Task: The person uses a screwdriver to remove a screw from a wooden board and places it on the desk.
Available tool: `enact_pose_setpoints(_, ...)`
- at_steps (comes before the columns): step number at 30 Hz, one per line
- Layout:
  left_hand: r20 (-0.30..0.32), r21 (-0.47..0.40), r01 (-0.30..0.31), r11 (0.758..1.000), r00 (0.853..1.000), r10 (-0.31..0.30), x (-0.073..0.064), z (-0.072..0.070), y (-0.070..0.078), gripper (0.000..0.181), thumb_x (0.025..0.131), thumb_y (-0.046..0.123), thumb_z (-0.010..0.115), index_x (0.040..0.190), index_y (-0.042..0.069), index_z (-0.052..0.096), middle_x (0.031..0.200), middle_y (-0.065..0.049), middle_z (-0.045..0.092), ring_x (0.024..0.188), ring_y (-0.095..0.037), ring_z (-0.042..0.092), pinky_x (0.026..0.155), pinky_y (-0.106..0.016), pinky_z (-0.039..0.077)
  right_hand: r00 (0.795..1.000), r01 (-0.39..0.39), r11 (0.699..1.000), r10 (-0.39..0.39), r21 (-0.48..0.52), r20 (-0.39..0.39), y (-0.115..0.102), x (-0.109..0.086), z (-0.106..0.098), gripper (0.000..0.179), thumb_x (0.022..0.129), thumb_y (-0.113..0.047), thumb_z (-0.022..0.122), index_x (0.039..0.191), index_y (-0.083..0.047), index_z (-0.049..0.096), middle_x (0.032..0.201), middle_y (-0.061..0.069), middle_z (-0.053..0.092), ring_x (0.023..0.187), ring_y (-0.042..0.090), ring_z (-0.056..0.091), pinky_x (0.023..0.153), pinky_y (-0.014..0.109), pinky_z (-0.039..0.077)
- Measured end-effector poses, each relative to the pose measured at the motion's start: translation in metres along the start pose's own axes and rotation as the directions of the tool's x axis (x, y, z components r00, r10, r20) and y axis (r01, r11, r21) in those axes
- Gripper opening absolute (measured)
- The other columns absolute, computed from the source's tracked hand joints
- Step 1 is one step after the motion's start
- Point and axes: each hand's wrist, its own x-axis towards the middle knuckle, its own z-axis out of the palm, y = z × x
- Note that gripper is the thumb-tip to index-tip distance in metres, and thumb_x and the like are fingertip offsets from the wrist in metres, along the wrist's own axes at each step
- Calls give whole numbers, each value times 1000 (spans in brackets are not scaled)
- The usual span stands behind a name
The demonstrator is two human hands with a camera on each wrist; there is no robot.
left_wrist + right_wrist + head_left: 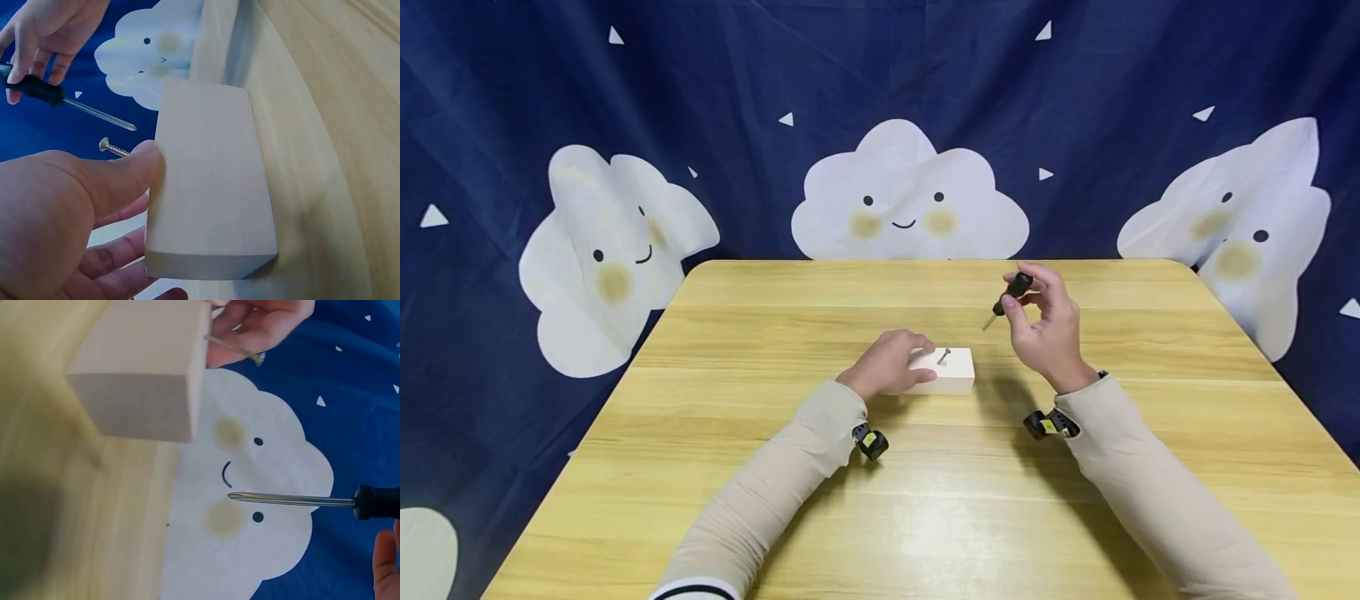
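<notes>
A pale wooden block [953, 382] lies on the table, and a screw [944, 356] stands tilted out of its top face. My left hand [891, 362] grips the block's left part, thumb on the near side and fingers across the far side. Up and to the right, my right hand [1051, 329] holds a black-handled screwdriver [1017, 287] between thumb and fingers, its shaft slanting down to the left. In the right wrist view, the screwdriver's cross-shaped tip [236, 496] is apart from the screw [240, 350]. Threads show on the screw [114, 149] in the left wrist view.
The wood-grain table [737, 500] spreads around both arms. Behind it hangs a dark blue curtain [745, 75] printed with white clouds. A small black camera is strapped to each wrist, one on the left [871, 442] and one on the right [1041, 425].
</notes>
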Motion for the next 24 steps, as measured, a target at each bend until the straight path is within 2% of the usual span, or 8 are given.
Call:
enact_pose_setpoints(8,-46,-43,-39,998,998,37,4,-2,9,37,93,27,67,124,8,64,124,-6,63,121,-24,53,106,-37,38,1000,-21,1000,22,-10,14,8,-13,-5,44,80,23,62,120,8,51,101,25,66,91,10,61,74,17,51)
enact_pose_setpoints(16,-88,-41,-90,995,992,86,8,1,14,19,93,20,68,108,9,72,112,-4,68,115,-21,57,102,-33,41,999,-33,999,33,-8,18,13,-22,-6,43,79,23,63,118,9,52,100,27,66,89,7,61,73,16,51)
enact_pose_setpoints(20,-103,-34,-104,994,990,100,8,5,14,9,93,17,67,96,10,72,104,-3,68,106,-19,59,98,-33,44,999,-46,999,45,0,26,15,-26,-6,43,78,24,64,117,9,52,101,26,66,89,5,60,74,16,51)
enact_pose_setpoints(24,-126,-34,-112,993,986,107,8,7,12,8,94,15,65,90,10,70,99,-3,67,98,-18,59,92,-31,47,998,-43,999,44,-6,34,18,-29,-5,44,77,24,65,117,9,52,100,26,66,88,6,60,74,15,50)
